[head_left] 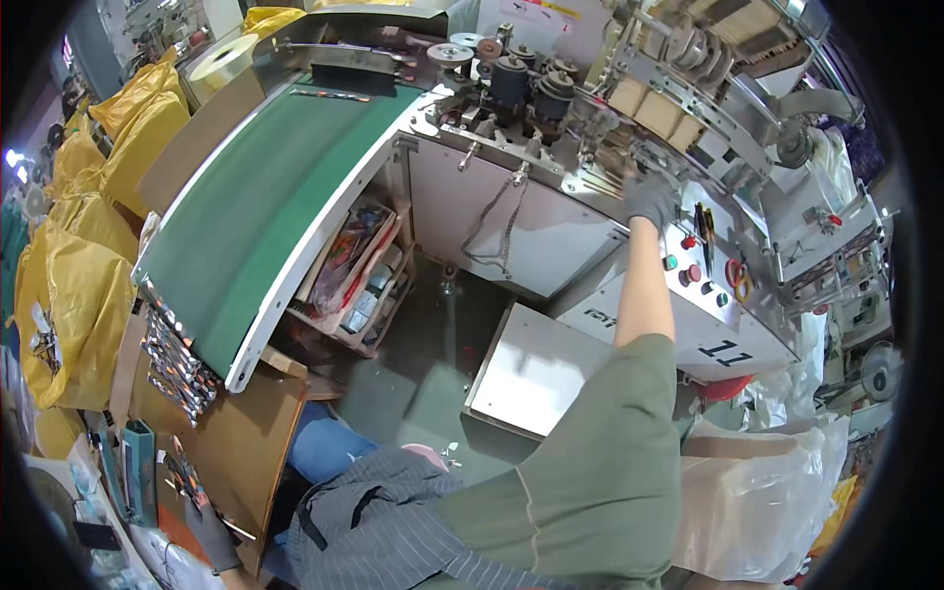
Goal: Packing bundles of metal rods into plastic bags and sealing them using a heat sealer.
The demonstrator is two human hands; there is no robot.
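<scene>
In a dark grey glove, my left hand (211, 536) is low at the left, at the edge of a brown board. Its fingers are closed on the lower end of a small bundle of slim printed packets (184, 466), dark with orange and white. My right hand (651, 200), gloved in grey too, reaches far forward with the arm stretched out. It is at the metal works of the machine (605, 180), just above the control panel. Motion smears its fingers, so their grip does not show. A pile of similar slim packets (182, 364) lies at the conveyor's near end.
A green conveyor belt (265, 187) curves along the left, with one packet (329, 95) at its far end. Red-handled scissors (737, 279) and push buttons (690, 275) are on the panel. Below stand a white box (536, 369) and a bin (359, 320). Yellow sacks (84, 305) line the left.
</scene>
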